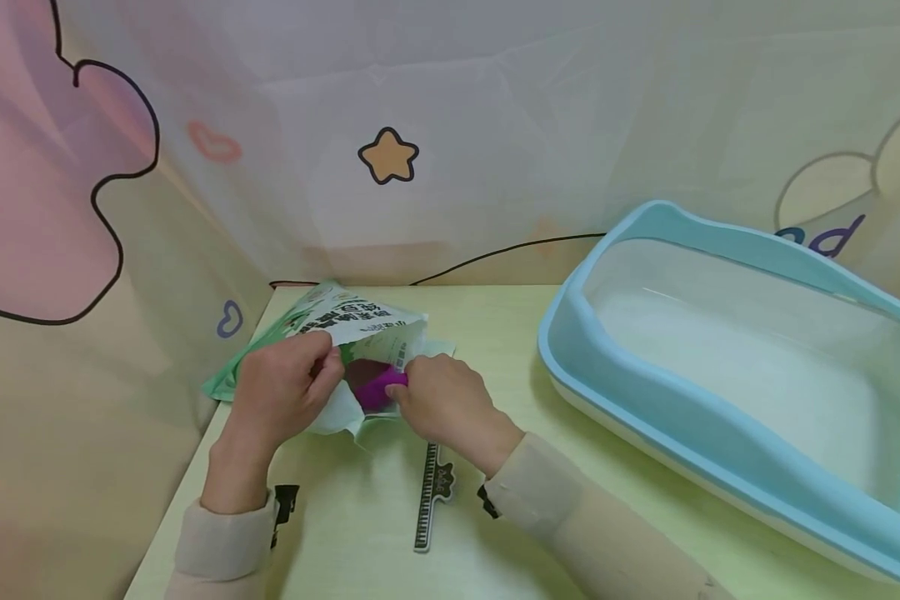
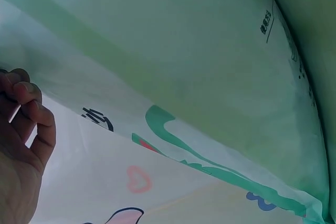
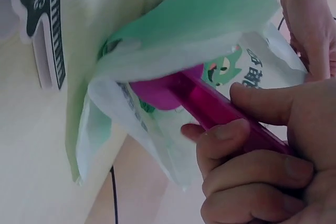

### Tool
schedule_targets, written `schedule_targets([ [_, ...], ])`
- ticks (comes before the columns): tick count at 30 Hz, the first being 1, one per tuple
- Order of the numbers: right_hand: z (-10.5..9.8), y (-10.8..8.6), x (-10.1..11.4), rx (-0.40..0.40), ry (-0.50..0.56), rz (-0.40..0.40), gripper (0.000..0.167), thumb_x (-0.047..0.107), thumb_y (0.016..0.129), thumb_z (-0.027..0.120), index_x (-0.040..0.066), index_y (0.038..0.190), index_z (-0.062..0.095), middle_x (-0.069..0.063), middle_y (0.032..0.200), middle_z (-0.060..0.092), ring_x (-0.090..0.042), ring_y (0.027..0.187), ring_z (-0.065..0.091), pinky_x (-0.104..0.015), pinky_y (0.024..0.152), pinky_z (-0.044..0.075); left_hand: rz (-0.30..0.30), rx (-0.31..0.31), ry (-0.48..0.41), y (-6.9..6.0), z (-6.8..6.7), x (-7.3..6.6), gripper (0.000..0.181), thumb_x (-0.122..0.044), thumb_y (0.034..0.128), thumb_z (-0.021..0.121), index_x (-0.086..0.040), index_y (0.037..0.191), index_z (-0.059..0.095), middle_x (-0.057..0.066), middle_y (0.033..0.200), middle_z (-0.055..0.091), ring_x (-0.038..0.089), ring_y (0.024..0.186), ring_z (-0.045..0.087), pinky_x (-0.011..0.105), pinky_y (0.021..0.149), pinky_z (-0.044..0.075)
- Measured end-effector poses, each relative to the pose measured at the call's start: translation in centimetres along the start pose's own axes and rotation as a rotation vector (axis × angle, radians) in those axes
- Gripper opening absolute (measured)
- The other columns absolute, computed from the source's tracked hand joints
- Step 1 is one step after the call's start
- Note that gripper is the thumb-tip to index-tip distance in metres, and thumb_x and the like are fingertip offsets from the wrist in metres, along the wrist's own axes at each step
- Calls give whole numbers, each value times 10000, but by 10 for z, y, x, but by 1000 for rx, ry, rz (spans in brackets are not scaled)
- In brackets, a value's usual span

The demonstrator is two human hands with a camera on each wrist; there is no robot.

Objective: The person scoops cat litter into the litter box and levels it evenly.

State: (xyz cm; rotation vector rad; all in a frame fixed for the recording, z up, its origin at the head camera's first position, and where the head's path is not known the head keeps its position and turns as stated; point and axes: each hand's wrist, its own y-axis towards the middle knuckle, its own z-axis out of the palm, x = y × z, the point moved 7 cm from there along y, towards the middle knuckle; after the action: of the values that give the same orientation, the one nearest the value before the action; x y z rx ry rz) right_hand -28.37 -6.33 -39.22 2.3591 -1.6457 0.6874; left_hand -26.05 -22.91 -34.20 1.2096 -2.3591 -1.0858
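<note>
A green and white printed plastic bag (image 1: pixel 352 312) lies on the table with its torn mouth facing the person. The left hand (image 1: pixel 288 383) grips the bag's upper edge and holds the mouth up; in the left wrist view that hand (image 2: pixel 23 140) is at the far left beside the bag's wide panel (image 2: pixel 173 51). Curled round the handle of a purple plastic scoop (image 3: pixel 210 106), the right hand (image 1: pixel 450 404) is at the mouth. The scoop's head is inside the bag, partly hidden by the bag's edge. What the bag contains cannot be made out clearly.
A large litter box with a light blue rim (image 1: pixel 690 417) and white base stands at the right. Below the right hand, a black and white clip with a piano-key pattern (image 1: pixel 426 508) lies on the pale green table (image 1: pixel 360 517). A printed cloth (image 1: pixel 480 150) hangs behind.
</note>
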Motion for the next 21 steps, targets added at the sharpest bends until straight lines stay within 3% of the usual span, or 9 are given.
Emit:
schedule_targets([
  [6, 6, 2, 1, 9, 66, 9, 417, 313, 993, 575, 1, 1266, 530, -86, 820, 637, -238, 637, 588, -350, 524, 453, -11, 11, -34, 0, 0, -1, 278, -138, 901, 471, -180, 633, 413, -59, 554, 327, 70, 501, 266, 237, 472, 189],
  [13, -8, 0, 7, -83, 152, -60, 239, 267, 989, 602, 49, 1073, 550, -64, 732, 609, -193, 544, 543, -312, 479, 433, -14, 16, -26, -1, 0, 0, 283, -141, 910, 467, -176, 636, 405, -54, 557, 323, 77, 496, 266, 242, 473, 184],
  [21, -25, -2, 15, -150, 104, -89, 247, 356, 1016, 630, 113, 1035, 666, -13, 731, 619, -166, 578, 541, -283, 510, 415, -21, 8, -30, 0, 0, 1, 280, -131, 904, 478, -174, 637, 408, -54, 554, 326, 79, 496, 277, 245, 474, 191],
])
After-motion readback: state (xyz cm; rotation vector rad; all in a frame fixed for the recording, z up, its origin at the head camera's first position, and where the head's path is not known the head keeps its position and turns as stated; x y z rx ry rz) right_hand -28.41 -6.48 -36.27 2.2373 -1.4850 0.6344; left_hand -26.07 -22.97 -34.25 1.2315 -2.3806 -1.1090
